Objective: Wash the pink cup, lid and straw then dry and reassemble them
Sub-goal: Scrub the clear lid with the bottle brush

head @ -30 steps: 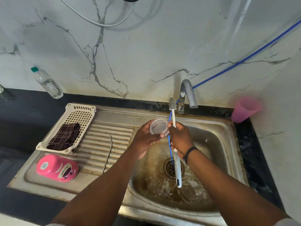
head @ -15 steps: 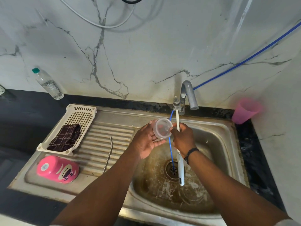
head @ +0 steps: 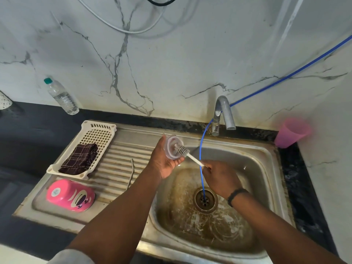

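Left hand (head: 165,164) grips lid (head: 172,147) by its rim over sink (head: 266,168); right hand (head: 221,178) pinches brush (head: 185,152) handle, bristles on lid. Lid looks light, stiff, wet-slippery. Cup (head: 70,196) lies on drainboard.

Around the sink (head: 266,155): two hands, one lid (head: 172,147), one brush (head: 183,150), one pink cup (head: 71,197), one straw (head: 131,173), one basket (head: 99,130), one bottle (head: 62,96), one tumbler (head: 291,133).
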